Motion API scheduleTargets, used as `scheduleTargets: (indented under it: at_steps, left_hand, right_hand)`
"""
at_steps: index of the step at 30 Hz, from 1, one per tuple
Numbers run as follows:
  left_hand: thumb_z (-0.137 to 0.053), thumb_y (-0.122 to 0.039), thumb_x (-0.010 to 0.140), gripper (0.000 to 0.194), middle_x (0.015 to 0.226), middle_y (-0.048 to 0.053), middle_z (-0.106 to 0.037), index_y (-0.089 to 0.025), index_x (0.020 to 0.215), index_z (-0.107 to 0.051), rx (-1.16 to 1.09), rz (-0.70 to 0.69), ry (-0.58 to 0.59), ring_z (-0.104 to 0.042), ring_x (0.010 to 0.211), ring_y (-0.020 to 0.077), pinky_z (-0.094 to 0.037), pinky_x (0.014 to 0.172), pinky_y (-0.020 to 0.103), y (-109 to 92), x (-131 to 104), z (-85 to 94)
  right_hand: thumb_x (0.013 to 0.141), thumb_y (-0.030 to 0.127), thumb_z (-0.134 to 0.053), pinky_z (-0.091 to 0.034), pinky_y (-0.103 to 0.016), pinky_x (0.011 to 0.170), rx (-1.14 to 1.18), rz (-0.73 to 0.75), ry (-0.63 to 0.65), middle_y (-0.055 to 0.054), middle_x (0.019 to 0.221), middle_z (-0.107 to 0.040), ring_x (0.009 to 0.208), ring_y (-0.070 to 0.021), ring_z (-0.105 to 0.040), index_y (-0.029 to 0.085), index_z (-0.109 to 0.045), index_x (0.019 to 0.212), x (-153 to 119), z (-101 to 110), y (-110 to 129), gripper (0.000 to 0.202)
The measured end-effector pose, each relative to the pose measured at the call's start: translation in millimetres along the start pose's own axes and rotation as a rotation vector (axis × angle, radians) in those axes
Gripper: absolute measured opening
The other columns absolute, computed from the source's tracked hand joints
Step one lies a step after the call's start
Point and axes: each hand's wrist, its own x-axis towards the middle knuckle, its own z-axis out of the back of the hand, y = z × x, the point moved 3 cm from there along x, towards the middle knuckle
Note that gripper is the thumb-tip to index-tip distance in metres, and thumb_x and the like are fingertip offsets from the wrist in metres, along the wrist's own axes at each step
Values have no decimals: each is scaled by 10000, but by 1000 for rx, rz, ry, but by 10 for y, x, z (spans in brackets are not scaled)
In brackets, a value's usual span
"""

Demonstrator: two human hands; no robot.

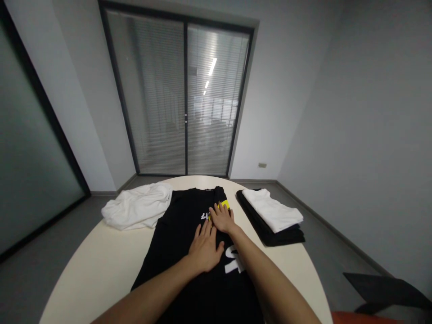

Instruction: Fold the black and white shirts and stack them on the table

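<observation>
Across the lower centre of the frame, a black printed T-shirt (175,231) lies spread on a round, pale bench (104,265). The left hand (205,248) rests palm down on the cloth, fingers extended and thumb apart; the right hand (222,218), just above and to the right, lies wide, its fingers near the yellow print (224,204). Centre left: crumpled white garment (137,208), against the shirt's edge. Centre right: folded white garment (273,211) atop folded black cloth (254,222).

Black shirt (205,290), white "7" (207,216), other lettering (232,268) unclear
</observation>
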Motion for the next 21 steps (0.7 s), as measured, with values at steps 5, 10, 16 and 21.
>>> scheduleTargets:
  at_steps: [5,10,16,21]
  left_hand:
    - [-413,-337,929,597,1570,171,-367,-68,1461,-419,-35,-23,-16,-288,1477,276,-221,1212,467,26,306,0]
    - [-492,-265,905,457,1541,174,-407,-122,1333,-570,126,129,-221,-365,1423,319,-287,1168,459,424,483,237]
    - [-564,-209,864,410,1530,218,-389,-117,1260,-614,311,269,-348,-461,1331,362,-399,1067,478,1228,468,397]
    - [-475,-147,903,400,1336,232,-574,-34,1271,-586,252,227,-391,-558,1234,309,-443,1058,411,1607,440,339]
  right_hand:
    - [1022,535,-96,-16,-590,1175,12,-29,19,-69,1669,-94,1531,-280,-23,263,-192,1588,232,99,-130,635]
    - [1004,591,-146,-27,-577,1185,2,-45,-58,-79,1667,-98,1529,-300,-41,213,-196,1589,279,115,-185,698]
    - [1006,590,-229,-7,-540,1199,-57,114,-354,-102,1601,-328,1486,-310,-220,193,-477,1464,-117,97,26,655]
    - [1027,468,-300,-313,-505,1123,-107,112,-409,-141,1546,-411,1418,-317,-359,171,-473,1438,-594,214,130,536]
